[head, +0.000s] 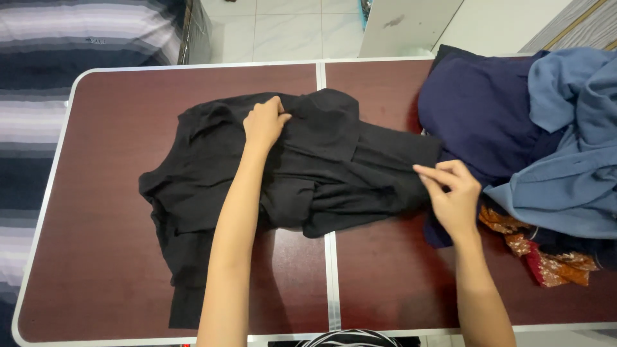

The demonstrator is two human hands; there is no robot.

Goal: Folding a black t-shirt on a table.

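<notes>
Black garment pinched by left hand; right hand.

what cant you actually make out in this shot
- Head view: part of the black garment lies under the left hand and forearm.
- The blue clothes pile is cut off by the right edge.
- The orange patterned cloth is mostly buried under the pile.
- The right hand hides its own grip on the fabric.

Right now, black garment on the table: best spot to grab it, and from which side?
Probably the right-hand edge of the black garment, beside the right hand. It is a thin, flat fold ending short of the navy cloth, so fingers can pinch it from the right. The left hand presses the bunched middle, too bulky for a clean pinch.
</notes>
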